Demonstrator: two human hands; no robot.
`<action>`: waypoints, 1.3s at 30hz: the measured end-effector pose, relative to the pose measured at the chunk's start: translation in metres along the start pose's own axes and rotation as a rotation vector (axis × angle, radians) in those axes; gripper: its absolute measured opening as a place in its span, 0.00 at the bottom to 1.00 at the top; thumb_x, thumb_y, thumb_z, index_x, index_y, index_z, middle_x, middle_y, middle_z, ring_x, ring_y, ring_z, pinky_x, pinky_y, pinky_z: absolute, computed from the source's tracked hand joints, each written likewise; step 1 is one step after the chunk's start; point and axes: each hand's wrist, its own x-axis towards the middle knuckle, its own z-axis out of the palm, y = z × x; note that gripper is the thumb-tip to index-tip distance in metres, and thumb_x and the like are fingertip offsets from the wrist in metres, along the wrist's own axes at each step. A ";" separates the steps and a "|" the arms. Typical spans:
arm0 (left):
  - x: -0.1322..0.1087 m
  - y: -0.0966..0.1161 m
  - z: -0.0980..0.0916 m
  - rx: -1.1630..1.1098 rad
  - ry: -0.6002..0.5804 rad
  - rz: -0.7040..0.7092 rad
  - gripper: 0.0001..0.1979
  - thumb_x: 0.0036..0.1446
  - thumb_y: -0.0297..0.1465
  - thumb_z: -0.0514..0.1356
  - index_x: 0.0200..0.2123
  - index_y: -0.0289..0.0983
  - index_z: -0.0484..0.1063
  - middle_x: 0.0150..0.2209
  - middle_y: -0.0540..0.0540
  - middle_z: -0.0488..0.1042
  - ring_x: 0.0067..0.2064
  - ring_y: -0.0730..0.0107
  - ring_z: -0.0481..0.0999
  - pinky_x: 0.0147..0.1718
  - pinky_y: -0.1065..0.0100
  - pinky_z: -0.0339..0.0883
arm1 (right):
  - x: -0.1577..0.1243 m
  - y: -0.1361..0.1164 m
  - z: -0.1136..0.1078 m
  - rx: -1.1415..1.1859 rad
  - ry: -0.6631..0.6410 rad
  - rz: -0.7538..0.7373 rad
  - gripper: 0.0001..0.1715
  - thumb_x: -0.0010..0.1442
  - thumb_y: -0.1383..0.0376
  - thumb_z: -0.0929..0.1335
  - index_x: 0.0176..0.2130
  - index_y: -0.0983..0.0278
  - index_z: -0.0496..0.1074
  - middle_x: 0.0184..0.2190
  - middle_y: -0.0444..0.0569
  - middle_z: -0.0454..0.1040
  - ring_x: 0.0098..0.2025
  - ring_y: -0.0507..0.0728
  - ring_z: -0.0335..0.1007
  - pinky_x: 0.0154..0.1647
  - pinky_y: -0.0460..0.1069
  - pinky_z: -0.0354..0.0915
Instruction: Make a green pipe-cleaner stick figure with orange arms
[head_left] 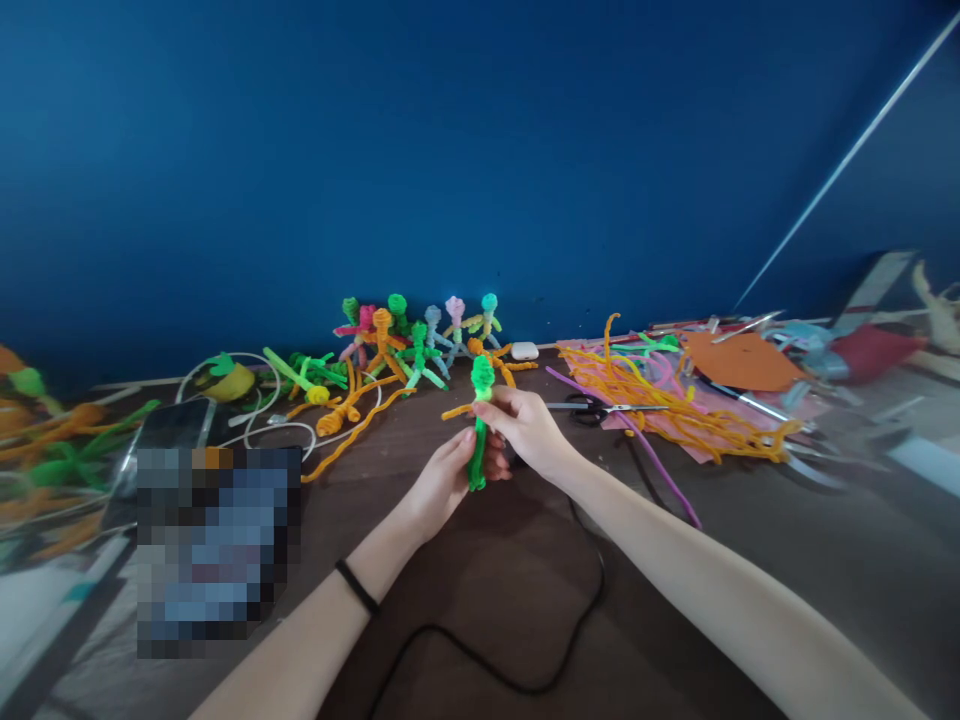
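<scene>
Between my two hands, above the middle of the table, is a green pipe-cleaner figure (481,375) held upright. It has a coiled round head, a lighter green neck and a long green body below. An orange pipe-cleaner piece (454,412) sticks out to its left. My left hand (448,478) is closed around the lower body from the left. With thumb and fingers my right hand (517,420) pinches the figure just under the head. Fingers cover part of the body, so its exact joins are hidden.
Finished pipe-cleaner figures (420,345) stand along the blue wall. Orange pipe cleaners (675,415) lie heaped at right, with scissors (600,408) beside them. A white earbud case (524,351) sits at the back. At left are a white cable (259,430) and a blurred-out dark device (225,550). A black cord (517,688) crosses the front.
</scene>
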 end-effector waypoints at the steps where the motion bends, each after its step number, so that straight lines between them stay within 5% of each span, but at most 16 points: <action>1: -0.001 0.000 0.001 0.033 0.009 0.010 0.14 0.51 0.40 0.58 0.31 0.32 0.68 0.25 0.47 0.69 0.27 0.73 0.70 0.29 0.70 0.64 | 0.000 0.001 0.000 0.003 -0.008 0.002 0.15 0.52 0.56 0.66 0.25 0.65 0.63 0.13 0.37 0.58 0.12 0.46 0.55 0.11 0.42 0.53; 6: -0.003 0.002 0.005 0.164 -0.039 -0.070 0.14 0.55 0.41 0.53 0.29 0.36 0.61 0.18 0.59 0.49 0.16 0.85 0.45 0.14 0.78 0.50 | 0.001 0.002 0.001 -0.023 0.012 -0.044 0.17 0.51 0.56 0.67 0.23 0.65 0.62 0.14 0.38 0.61 0.13 0.46 0.57 0.12 0.42 0.55; 9: -0.004 0.002 0.005 0.228 -0.066 -0.112 0.15 0.57 0.43 0.49 0.28 0.37 0.57 0.18 0.59 0.47 0.16 0.84 0.42 0.13 0.79 0.38 | 0.001 0.001 0.002 -0.040 0.021 -0.039 0.16 0.51 0.55 0.67 0.24 0.65 0.63 0.15 0.38 0.62 0.13 0.47 0.58 0.12 0.43 0.55; 12: -0.004 0.001 0.005 0.273 -0.089 -0.093 0.16 0.57 0.44 0.47 0.28 0.38 0.56 0.19 0.58 0.48 0.17 0.84 0.42 0.14 0.79 0.36 | 0.000 0.001 0.002 -0.092 0.070 -0.069 0.15 0.51 0.56 0.67 0.25 0.65 0.64 0.17 0.40 0.62 0.16 0.47 0.59 0.16 0.44 0.57; 24: -0.003 -0.003 0.009 0.349 0.037 -0.021 0.16 0.56 0.44 0.49 0.25 0.38 0.53 0.17 0.59 0.48 0.15 0.84 0.44 0.12 0.78 0.38 | 0.001 0.006 0.003 -0.124 0.144 -0.107 0.14 0.52 0.57 0.66 0.25 0.66 0.65 0.21 0.42 0.64 0.23 0.49 0.58 0.25 0.45 0.57; 39: -0.005 -0.003 0.014 0.424 0.182 0.112 0.14 0.55 0.43 0.51 0.31 0.37 0.59 0.17 0.58 0.59 0.16 0.79 0.62 0.20 0.72 0.64 | -0.003 0.012 0.008 0.008 0.084 -0.033 0.17 0.50 0.54 0.67 0.24 0.65 0.64 0.18 0.41 0.64 0.19 0.49 0.60 0.19 0.45 0.57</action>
